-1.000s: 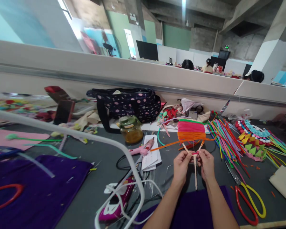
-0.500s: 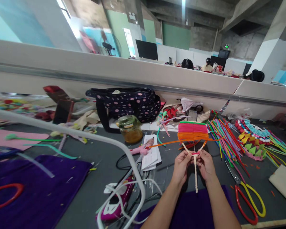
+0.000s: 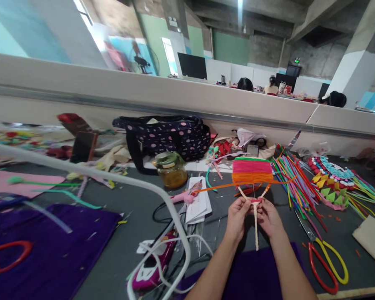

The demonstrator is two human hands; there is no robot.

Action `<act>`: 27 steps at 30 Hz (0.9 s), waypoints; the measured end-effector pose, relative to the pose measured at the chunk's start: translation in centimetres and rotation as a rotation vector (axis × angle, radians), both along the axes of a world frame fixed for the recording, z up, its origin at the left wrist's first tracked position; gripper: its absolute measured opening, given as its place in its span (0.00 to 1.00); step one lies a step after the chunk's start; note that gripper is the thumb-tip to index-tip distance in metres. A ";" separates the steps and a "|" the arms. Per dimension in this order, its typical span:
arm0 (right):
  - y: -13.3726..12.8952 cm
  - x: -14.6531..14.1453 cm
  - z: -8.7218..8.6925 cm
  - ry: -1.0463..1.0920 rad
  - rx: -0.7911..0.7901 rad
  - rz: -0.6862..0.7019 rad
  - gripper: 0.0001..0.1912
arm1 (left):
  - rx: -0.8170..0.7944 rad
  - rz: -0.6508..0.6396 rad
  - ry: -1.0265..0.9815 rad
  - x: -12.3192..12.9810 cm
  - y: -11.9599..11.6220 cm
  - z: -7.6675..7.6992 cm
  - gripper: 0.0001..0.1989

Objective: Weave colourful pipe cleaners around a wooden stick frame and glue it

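Note:
My left hand and my right hand are close together, fingers pinched on the lower end of a cream frame, where a short red-pink wrap shows between them. A cream stem hangs down below the fingertips. Above my hands the frame carries a woven panel with green, pink and orange bands. A long orange strip crosses the panel's lower edge and sticks out on both sides.
Colourful pipe cleaners lie right of the panel, with red-and-yellow scissors nearer. Left are a glass jar, a dark patterned bag, a magenta glue gun and a white cable.
The panel and the orange strip have shifted very slightly. Both hands keep their grip in almost the same place.

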State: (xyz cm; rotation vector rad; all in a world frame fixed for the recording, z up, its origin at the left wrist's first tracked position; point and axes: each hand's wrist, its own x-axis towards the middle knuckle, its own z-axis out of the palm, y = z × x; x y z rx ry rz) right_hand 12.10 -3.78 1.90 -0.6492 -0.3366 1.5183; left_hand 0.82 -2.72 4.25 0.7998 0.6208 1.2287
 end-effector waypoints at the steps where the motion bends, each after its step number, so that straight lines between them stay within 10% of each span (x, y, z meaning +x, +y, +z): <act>1: 0.0 -0.1 0.1 -0.025 -0.004 -0.007 0.10 | 0.004 0.021 0.007 0.0 0.1 0.0 0.12; 27: -0.1 -1.0 0.4 -0.626 0.116 -0.243 0.11 | 0.008 0.120 0.140 0.2 0.6 -1.0 0.12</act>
